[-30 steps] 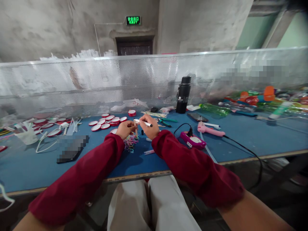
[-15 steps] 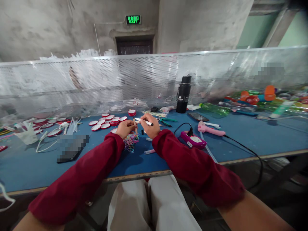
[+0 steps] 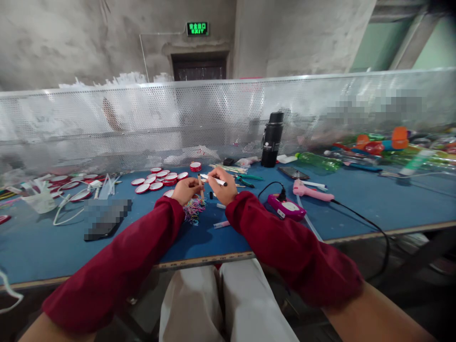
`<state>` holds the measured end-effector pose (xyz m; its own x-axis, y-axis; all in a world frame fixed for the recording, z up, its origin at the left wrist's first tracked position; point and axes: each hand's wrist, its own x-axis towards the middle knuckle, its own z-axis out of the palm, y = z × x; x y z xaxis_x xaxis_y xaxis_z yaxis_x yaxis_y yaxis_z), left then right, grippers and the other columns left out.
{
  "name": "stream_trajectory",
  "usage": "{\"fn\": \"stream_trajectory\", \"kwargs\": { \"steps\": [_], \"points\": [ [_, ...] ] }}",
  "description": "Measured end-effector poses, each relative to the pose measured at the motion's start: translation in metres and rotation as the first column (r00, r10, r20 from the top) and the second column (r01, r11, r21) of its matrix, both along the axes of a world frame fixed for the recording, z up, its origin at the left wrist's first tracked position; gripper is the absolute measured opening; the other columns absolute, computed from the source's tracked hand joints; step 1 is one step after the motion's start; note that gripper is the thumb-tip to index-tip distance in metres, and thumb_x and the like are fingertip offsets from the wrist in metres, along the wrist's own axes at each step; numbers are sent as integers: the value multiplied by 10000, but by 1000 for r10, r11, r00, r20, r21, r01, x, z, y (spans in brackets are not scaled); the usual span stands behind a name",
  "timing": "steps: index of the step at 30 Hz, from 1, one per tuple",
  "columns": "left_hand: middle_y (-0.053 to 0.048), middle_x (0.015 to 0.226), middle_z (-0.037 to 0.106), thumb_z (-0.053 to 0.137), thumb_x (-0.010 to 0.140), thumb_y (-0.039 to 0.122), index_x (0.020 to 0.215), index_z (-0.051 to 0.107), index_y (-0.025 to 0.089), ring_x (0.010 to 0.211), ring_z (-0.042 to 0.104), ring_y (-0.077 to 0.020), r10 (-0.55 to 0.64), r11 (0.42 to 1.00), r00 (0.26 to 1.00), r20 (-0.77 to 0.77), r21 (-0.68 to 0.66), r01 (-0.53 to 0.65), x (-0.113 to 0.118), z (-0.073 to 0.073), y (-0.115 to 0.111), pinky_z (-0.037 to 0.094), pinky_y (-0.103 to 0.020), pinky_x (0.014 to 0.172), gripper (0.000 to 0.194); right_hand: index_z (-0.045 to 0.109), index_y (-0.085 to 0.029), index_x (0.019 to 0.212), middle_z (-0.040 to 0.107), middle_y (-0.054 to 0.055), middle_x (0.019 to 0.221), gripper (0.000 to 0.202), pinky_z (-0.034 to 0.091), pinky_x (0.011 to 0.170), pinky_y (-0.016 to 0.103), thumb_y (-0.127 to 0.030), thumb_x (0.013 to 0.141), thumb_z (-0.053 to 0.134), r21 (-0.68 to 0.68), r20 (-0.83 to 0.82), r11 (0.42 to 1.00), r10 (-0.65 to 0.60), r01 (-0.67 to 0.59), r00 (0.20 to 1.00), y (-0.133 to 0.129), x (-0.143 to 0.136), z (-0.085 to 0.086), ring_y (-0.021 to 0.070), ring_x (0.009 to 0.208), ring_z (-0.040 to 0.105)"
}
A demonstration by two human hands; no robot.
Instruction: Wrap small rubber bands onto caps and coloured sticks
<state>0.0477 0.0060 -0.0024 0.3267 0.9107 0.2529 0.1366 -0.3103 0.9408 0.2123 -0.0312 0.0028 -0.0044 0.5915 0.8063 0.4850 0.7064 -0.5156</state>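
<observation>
Left hand (image 3: pixel 187 191) pinches a tan stick (image 3: pixel 202 192) near the colourful strings (image 3: pixel 193 212) while the right hand (image 3: pixel 223 187) grips a white marker (image 3: pixel 219 182) close to it, probably best braced steady, with red-rimmed discs (image 3: pixel 156 186) lying farther back on the table (image 3: pixel 204 242).

Lit exit sign (image 3: pixel 197 29) on grey wall (image 3: pixel 285 38) above dark doorway (image 3: pixel 200 71).

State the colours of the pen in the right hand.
The pen is white with a black end, seen best in the head view.
</observation>
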Motion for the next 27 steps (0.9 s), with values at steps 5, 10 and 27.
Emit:
{"fn": "stream_trajectory", "kwargs": {
  "steps": [5, 10, 27],
  "points": [
    [-37, 739, 685, 777, 648, 369, 847, 653, 145, 631, 647, -142, 6, 1000, 1000, -3, 5, -6, 0, -1, 1, 485, -238, 539, 325, 555, -221, 772, 568, -19, 667, 116, 367, 583, 273, -277, 860, 503, 3, -5, 1000, -1, 1, 1000, -1, 0, 1, 138, 610, 518],
    [-36, 733, 682, 773, 646, 378, 840, 650, 144, 642, 648, -147, 8, 1000, 1000, -13, 16, -7, 0, -1, 1, 488, -243, 546, 328, 553, -221, 774, 567, -20, 667, 116, 366, 583, 274, -279, 859, 501, -1, -3, 1000, -8, 8, 1000, -2, 0, 1, 138, 606, 514],
    [-32, 737, 675, 772, 642, 397, 851, 651, 143, 647, 646, -148, -1, 1000, 1000, -11, 22, 2, -1, -3, 4, 489, -242, 539, 351, 554, -224, 823, 614, -16, 722, 85, 387, 607, 276, -274, 873, 506, 0, 1, 1000, 19, -19, 1000, 2, 0, -3, 142, 641, 549]
  ]
}}
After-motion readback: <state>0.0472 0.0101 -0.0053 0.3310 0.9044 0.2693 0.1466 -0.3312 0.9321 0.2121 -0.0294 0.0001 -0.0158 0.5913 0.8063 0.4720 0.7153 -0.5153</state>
